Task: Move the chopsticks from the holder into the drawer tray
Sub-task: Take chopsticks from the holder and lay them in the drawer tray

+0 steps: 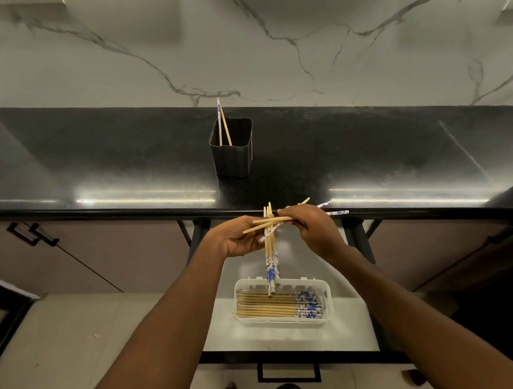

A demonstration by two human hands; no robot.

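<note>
Two chopsticks (222, 123) lean in the black holder (232, 148) near the counter's (99, 161) back edge. Left hand (237, 240) grips a bundle (269, 253) pointing down toward the white tray (327, 291); right hand (313, 230) pinches several lying crosswise. Tray chopsticks (273, 306) run left-right in the open drawer (354, 326).

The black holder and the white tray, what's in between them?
In the head view, both hands holding chopsticks, plus the countertop's front edge.
</note>
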